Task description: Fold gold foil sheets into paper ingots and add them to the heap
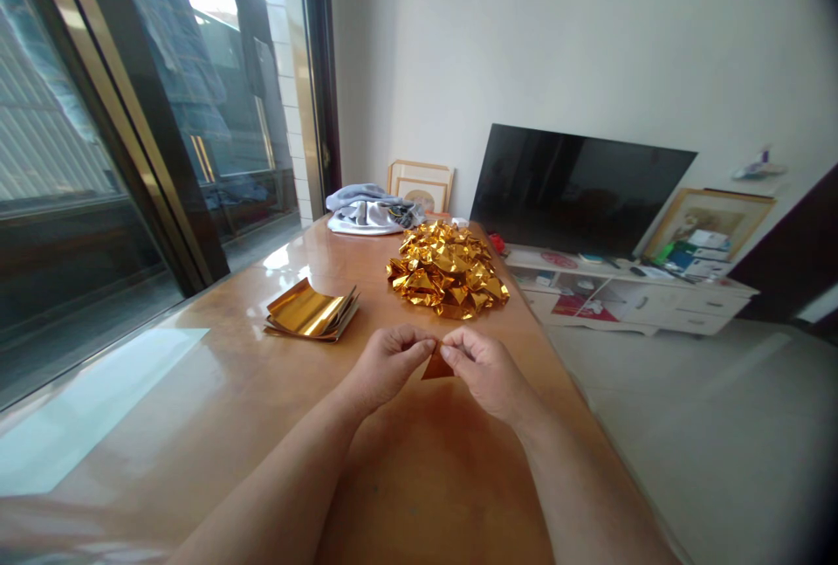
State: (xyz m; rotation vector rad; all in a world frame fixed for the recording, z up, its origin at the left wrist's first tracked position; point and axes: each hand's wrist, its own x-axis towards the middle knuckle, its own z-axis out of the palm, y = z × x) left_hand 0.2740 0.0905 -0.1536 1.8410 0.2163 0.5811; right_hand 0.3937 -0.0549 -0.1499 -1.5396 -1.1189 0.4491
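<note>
Over the wooden table (419, 495), my left hand (388, 362) and my right hand (488, 370) meet with thumbs and fingers pinched. Between them they grip a piece of gold foil paper (440, 364), whose lower part hangs down as a dark triangular shape. The pinched upper edge is mostly hidden by my fingertips. Just beyond my hands lies a heap of folded gold foil pieces (451, 268). To the left of my hands is a stack of gold foil sheets (307, 310), its top sheet curling up.
Folded grey cloth (370, 209) lies at the table's far end. A pale sheet (111, 399) covers part of the left side. Beyond the right edge stand a white cabinet (661, 299) and a large television (576, 189). A sliding glass door (216, 111) is at left.
</note>
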